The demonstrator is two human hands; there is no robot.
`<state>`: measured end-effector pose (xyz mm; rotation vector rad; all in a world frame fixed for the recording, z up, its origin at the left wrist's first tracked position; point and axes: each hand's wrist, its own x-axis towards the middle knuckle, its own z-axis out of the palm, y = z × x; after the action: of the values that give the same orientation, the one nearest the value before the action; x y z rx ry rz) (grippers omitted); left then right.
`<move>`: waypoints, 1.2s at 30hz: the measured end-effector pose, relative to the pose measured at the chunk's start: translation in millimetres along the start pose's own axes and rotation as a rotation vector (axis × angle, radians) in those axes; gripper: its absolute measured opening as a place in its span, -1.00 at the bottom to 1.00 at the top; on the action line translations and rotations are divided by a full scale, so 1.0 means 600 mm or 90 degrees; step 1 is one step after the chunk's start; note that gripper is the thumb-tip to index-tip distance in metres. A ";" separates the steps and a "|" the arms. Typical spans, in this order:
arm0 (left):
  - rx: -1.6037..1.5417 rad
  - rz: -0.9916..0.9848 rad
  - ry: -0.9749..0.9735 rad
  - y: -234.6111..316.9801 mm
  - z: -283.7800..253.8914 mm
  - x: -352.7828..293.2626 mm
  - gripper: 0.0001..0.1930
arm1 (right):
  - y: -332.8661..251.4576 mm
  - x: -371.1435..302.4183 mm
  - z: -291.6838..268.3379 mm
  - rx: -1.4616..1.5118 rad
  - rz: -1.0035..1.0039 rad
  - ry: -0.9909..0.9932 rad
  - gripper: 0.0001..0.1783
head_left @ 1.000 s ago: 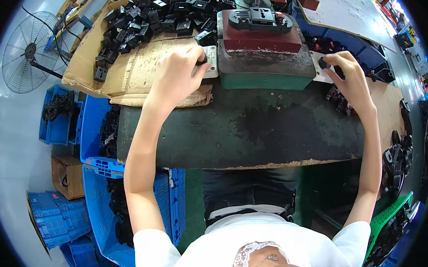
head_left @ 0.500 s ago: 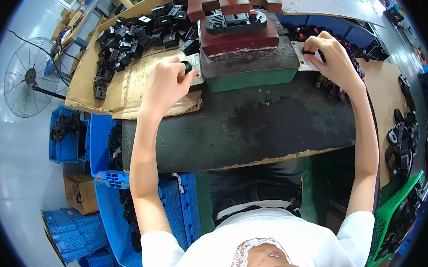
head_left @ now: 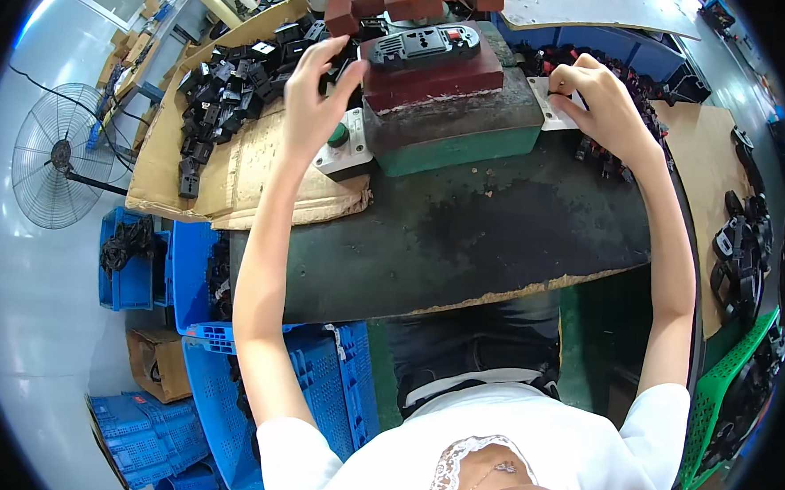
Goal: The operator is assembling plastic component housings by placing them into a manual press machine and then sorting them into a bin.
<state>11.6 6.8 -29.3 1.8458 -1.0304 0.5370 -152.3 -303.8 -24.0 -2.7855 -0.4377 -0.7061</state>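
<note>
My left hand is raised with its fingers apart, its fingertips next to a black socket part. That part lies on a red-brown block on top of a green press base. Just below my left hand sits a white button box with a green button, uncovered. My right hand is curled, fingers down on a white box at the right side of the base. I cannot see anything held in it.
A heap of black socket parts lies on cardboard at the left. More black parts sit on the right. Blue crates and a floor fan stand to the left, a green crate to the right. The dark bench top runs in front of me.
My left hand has lifted off the left button box and moved up toward the black socket part. My right hand stays at the right white box.
</note>
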 end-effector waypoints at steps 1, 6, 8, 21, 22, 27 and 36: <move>0.002 -0.014 -0.059 -0.001 0.016 0.019 -0.47 | 0.001 -0.005 -0.008 0.003 0.004 -0.001 -0.85; -0.017 -0.114 -0.268 -0.001 0.048 0.071 -0.41 | 0.005 -0.051 -0.007 0.069 0.051 -0.029 -0.62; 0.000 -0.138 -0.239 0.003 0.038 0.072 -0.45 | 0.017 -0.081 -0.010 0.076 -0.021 -0.058 -0.56; 0.082 0.050 -0.147 0.117 0.023 -0.025 -0.45 | 0.455 -0.384 -0.205 -0.531 0.771 -0.147 -0.56; 0.095 0.090 -0.152 0.122 0.021 -0.027 -0.45 | 0.451 -0.396 -0.233 -0.514 0.816 -0.138 -0.59; 0.076 0.087 -0.199 0.147 0.014 -0.055 -0.43 | 0.469 -0.393 -0.268 -0.580 0.814 0.047 -0.67; 0.043 0.086 -0.197 0.198 0.025 -0.068 -0.40 | 0.593 -0.420 -0.274 -0.511 0.975 -0.037 -0.39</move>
<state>-110.6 -15.4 -5.1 1.9689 -1.3652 0.3751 -312.1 -739.7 -61.5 -2.5743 2.1059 -0.3556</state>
